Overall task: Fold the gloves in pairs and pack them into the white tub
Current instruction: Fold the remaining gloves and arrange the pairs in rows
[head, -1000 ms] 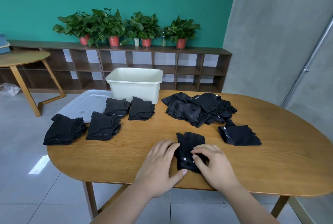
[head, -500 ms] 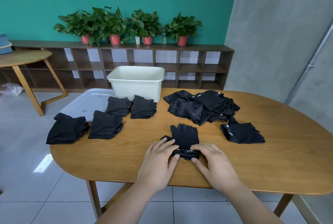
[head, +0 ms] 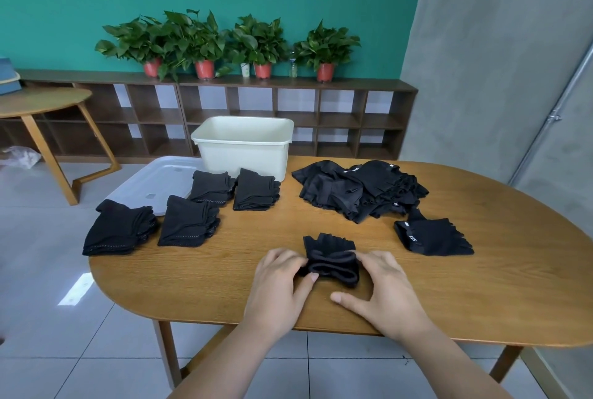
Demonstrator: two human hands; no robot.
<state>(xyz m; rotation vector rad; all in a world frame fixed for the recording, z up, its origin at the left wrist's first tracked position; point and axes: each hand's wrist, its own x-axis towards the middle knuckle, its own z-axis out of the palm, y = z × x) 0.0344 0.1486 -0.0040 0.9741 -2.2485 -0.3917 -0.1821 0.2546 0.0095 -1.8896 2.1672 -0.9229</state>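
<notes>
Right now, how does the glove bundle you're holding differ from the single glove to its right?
The glove bundle is folded over and bunched; the single glove lies flat. The left hand and right hand grip the glove bundle; the single glove is untouched. A white label shows on the single glove's cuff, none on the glove bundle. Both are black, on the wooden table.

- Black glove pair (head: pixel 330 262): near end rolled up, finger end flat and pointing away, close to front edge of counter (head: pixel 481 286).
- Messy pile of black gloves (head: pixel 359 190): not folded, right of tub.
- One more black glove (head: pixel 433 238): flat, just beside pile.
- Four folded glove stacks (head: pixel 189 222): neat, on left.
- White tub (head: pixel 244 154): upright, open top, at far edge.
</notes>
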